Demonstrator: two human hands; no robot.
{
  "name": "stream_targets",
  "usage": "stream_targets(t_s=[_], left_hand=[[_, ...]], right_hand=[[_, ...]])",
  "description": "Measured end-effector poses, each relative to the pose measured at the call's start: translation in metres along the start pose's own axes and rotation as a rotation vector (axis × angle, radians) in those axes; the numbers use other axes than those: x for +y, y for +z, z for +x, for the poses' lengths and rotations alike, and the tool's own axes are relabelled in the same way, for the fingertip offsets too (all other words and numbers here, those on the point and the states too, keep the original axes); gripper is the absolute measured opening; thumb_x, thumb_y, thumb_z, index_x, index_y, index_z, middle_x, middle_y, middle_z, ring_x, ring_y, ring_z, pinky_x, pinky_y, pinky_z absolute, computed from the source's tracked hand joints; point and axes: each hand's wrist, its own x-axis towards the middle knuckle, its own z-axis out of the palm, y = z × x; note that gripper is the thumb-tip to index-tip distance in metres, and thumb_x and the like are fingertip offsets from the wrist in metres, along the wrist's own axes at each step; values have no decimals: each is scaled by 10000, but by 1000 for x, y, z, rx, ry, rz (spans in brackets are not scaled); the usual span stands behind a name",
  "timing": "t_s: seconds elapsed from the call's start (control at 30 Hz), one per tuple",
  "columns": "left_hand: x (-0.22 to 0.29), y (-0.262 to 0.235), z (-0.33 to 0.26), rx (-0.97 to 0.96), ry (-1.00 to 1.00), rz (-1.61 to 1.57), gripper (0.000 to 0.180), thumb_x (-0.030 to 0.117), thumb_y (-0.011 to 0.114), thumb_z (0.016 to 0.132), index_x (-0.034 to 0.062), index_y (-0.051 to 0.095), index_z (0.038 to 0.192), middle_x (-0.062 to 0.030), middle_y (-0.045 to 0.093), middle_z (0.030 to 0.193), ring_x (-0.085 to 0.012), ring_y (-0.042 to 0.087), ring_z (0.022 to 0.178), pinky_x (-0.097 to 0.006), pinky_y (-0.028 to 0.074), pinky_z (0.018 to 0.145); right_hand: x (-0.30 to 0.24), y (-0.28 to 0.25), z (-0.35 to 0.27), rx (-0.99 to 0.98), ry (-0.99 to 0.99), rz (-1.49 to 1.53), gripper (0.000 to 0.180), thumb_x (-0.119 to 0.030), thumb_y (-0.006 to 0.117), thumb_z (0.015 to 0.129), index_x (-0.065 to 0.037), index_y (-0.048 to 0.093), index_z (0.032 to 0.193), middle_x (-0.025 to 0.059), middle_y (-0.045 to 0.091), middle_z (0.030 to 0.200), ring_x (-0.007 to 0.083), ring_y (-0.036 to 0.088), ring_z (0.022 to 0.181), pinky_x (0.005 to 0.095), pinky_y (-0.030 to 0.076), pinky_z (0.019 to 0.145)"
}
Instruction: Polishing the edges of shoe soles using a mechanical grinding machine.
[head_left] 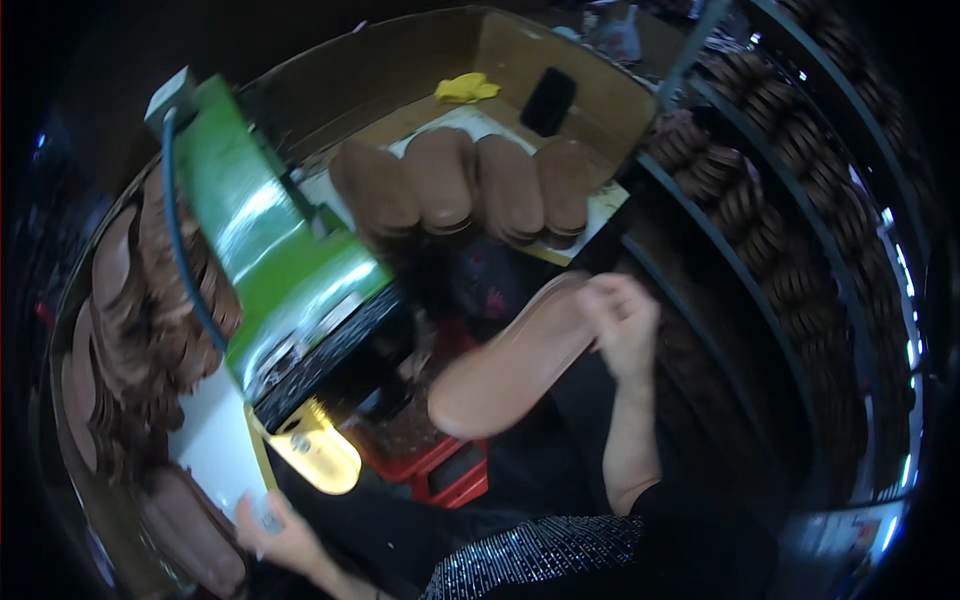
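My right hand point(622, 315) pinches a brown shoe sole point(510, 375) by its upper end. The sole hangs slanted across the middle, its wide end toward the lower left. At the lower left, my left hand point(275, 532) is slightly blurred, its fingers apart and nothing seen in them. It is beside a long brown sole point(185, 525) and the white board point(222, 440). Between my hands stands a green machine point(275, 240), with a lit, yellowish rounded plate point(325, 460) jutting from its lower end.
Several stacks of soles point(440, 185) rest on a board inside a large cardboard box point(370, 95), with a yellow cloth point(467, 88) and a dark object point(549, 101). Soles pile up point(120, 330) on the left. Sole-filled racks point(790, 220) line the right. Below is a red crate point(455, 478).
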Motion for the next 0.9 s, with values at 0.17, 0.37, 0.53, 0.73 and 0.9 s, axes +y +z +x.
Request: stream_targets(t_s=[0.17, 0.37, 0.53, 0.73, 0.9], left_hand=[[-146, -4, 8, -74, -114, 809, 602, 546, 534, 846, 126, 516, 1277, -169, 459, 1309, -357, 445, 1164, -493, 372, 942], [-62, -12, 27, -317, -294, 803, 605, 570, 560, 806, 190, 526, 1275, -155, 427, 1354, -386, 411, 1203, -544, 354, 943], [-174, -5, 19, -168, -250, 894, 623, 591, 613, 745, 227, 548, 1247, -162, 514, 1268, -371, 524, 1077, -517, 434, 867], [-126, -42, 24, 95, -211, 150, 506, 236, 801, 602, 66, 636, 1049, -119, 592, 1071, -288, 538, 1011, -412, 412, 903], [-36, -95, 27, -285, -105, -341, 558, 157, 825, 558, 32, 617, 1060, -139, 589, 1085, -288, 561, 1025, -374, 445, 902]], right_hand=[[8, -62, 53, 408, -137, 223, 419, -63, 549, 885, -2, 421, 1279, 111, 617, 901, 52, 505, 478, 161, 405, 375], [111, -8, 132, 295, -18, 91, 610, -91, 616, 825, -77, 327, 1361, 94, 591, 819, 94, 495, 443, 220, 403, 345], [126, 12, 112, 225, 160, 190, 666, -235, 669, 835, -108, 317, 1386, 4, 511, 596, 67, 427, 383, 220, 366, 291], [113, 6, 74, 225, 228, 235, 506, -187, 596, 886, -178, 377, 1343, -6, 490, 644, 49, 398, 457, 174, 300, 382], [122, 24, 6, -264, 259, 49, 296, -162, 521, 939, -47, 480, 1209, 30, 558, 682, 50, 489, 499, 173, 421, 427]])
